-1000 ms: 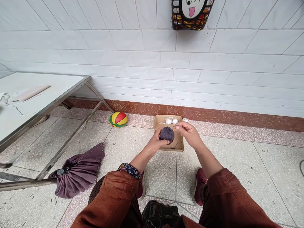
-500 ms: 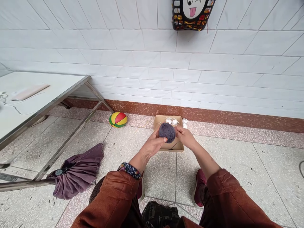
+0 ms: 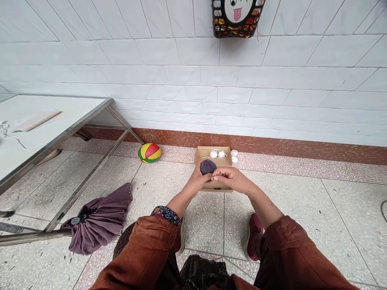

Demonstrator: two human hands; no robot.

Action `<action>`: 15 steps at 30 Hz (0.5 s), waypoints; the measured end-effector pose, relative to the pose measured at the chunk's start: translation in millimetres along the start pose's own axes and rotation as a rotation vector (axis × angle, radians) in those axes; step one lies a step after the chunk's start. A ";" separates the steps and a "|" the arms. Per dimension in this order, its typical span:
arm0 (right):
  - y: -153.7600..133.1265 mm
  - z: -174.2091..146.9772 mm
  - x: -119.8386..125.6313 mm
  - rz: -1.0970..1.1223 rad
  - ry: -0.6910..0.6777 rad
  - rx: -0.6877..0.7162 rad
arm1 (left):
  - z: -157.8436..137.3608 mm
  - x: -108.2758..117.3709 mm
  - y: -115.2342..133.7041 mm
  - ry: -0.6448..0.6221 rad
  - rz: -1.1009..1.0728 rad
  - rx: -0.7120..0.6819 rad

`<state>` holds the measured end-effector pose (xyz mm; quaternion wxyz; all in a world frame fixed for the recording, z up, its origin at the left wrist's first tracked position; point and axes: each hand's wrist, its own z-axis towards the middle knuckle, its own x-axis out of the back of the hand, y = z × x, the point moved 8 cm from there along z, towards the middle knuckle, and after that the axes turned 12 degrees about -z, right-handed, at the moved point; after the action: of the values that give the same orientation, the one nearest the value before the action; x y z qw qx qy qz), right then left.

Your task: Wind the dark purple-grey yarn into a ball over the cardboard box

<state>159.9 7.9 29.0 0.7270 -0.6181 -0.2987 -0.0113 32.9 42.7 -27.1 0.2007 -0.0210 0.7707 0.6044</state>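
Observation:
A dark purple-grey ball of yarn (image 3: 208,166) rests in my left hand (image 3: 196,179), whose fingers and thumb are wrapped round it. Against the ball's lower right side, my right hand (image 3: 231,179) is closed in a pinch on the yarn strand, which barely shows between the fingertips. Both hands are over a shallow cardboard box (image 3: 199,153) on the floor. A bit of dark yarn (image 3: 218,188) shows in the box's near part. Two small white balls of yarn (image 3: 217,154) with loose strands lie at its far side.
More small white balls (image 3: 234,156) sit just right of the box. A striped ball (image 3: 150,153) lies by the wall. To the left are a metal-framed table (image 3: 60,133) and a folded purple umbrella (image 3: 99,219). A black basket (image 3: 237,20) hangs on the tiled wall.
My right hand has moved left and slightly down, from beside the ball to its lower right side. The yarn ball has shifted a little left in my left hand.

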 end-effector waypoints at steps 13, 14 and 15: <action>30.9 10.9 30.9 -0.025 0.325 -0.117 | -31.7 -37.2 10.4 -0.515 -0.277 0.151; 32.8 11.6 29.4 -0.044 0.323 -0.136 | -32.3 -36.0 12.8 -0.501 -0.320 0.154; 34.3 12.0 28.2 -0.069 0.324 -0.153 | -32.3 -34.4 14.6 -0.480 -0.360 0.159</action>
<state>191.3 36.8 11.7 0.7156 -0.6513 -0.1968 -0.1583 51.3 9.0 4.0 0.4819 0.0018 0.7300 0.4847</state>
